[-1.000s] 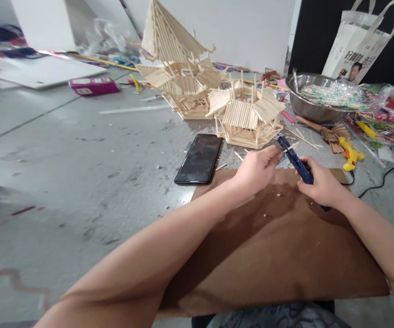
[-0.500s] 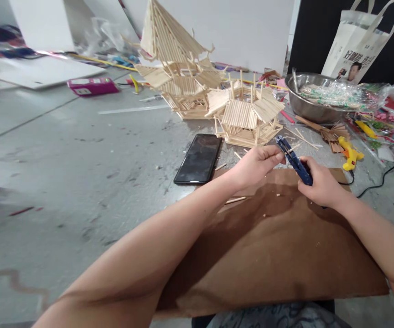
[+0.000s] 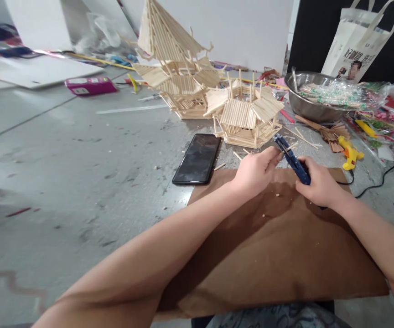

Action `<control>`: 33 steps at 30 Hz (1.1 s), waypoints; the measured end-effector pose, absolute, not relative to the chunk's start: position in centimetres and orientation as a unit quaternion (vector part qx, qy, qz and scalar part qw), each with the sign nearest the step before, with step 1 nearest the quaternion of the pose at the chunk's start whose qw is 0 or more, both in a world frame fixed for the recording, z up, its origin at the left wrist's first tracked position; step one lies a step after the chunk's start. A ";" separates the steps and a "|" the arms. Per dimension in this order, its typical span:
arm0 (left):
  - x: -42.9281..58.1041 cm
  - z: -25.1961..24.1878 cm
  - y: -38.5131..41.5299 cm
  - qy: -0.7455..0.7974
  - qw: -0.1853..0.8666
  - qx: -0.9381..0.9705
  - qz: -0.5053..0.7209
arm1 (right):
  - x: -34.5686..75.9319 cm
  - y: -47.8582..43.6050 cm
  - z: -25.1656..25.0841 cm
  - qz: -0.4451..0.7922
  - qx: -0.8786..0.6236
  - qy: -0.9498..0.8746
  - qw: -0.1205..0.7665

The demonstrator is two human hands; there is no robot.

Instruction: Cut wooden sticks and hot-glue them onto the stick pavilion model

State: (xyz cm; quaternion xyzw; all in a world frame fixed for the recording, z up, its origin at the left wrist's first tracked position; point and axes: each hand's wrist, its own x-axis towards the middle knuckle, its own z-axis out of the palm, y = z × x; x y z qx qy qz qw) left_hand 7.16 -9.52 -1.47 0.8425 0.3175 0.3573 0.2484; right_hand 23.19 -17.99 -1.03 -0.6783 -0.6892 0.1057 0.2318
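Note:
My right hand [image 3: 315, 180] is closed around a dark blue cutting tool [image 3: 296, 163], whose jaws point up and to the left. A thin wooden stick [image 3: 292, 146] lies across the tool near its jaws. The closed fingers of my left hand [image 3: 256, 171] pinch the near end of that stick, beside the tool. Both hands are above the top edge of a brown board [image 3: 286, 255]. Just beyond them stands a low stick model [image 3: 241, 114] with upright posts, and behind it to the left a taller tower of sticks [image 3: 179, 73] with a pointed roof.
A black phone [image 3: 197, 159] lies left of my left hand. On the right are a yellow glue gun [image 3: 349, 152] with its cable and a steel bowl [image 3: 316, 109] of wrapped sticks. A purple box [image 3: 90, 85] sits at the far left, and stick scraps lie around.
My left hand has turned slightly, with its knuckles higher and its wrist lower. The tool and my right hand have shifted a little left in view.

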 end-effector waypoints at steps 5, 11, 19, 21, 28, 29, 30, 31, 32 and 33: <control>7.0 -0.9 -8.7 0.243 0.371 0.826 0.346 | 23.3 -18.1 -0.9 0.109 -0.674 -0.695 0.224; 6.6 0.0 -8.3 0.217 0.532 0.775 0.262 | 23.6 -18.1 -1.1 0.094 -0.670 -0.703 0.220; 6.2 -0.2 -7.8 0.212 0.631 0.723 0.185 | 23.4 -18.2 -1.2 0.084 -0.674 -0.705 0.204; 6.4 -0.2 -7.9 0.220 0.594 0.746 0.205 | 23.3 -18.1 -1.2 0.085 -0.681 -0.700 0.198; 7.3 -1.1 -9.5 0.343 0.279 0.841 0.313 | 23.0 -17.9 -1.1 0.102 -0.707 -0.671 0.200; 7.4 -1.2 -9.6 0.356 0.251 0.843 0.316 | 23.0 -17.9 -1.0 0.114 -0.704 -0.671 0.204; 7.3 -1.3 -9.6 0.358 0.240 0.846 0.315 | 22.9 -17.9 -0.9 0.125 -0.701 -0.671 0.207; 7.3 -1.4 -9.5 0.351 0.242 0.848 0.314 | 22.9 -17.9 -0.8 0.135 -0.699 -0.671 0.208; 7.2 -1.4 -9.4 0.340 0.255 0.850 0.313 | 22.9 -18.0 -0.7 0.142 -0.697 -0.671 0.208; 7.2 -1.3 -9.2 0.325 0.273 0.850 0.313 | 22.9 -18.0 -0.6 0.146 -0.696 -0.672 0.207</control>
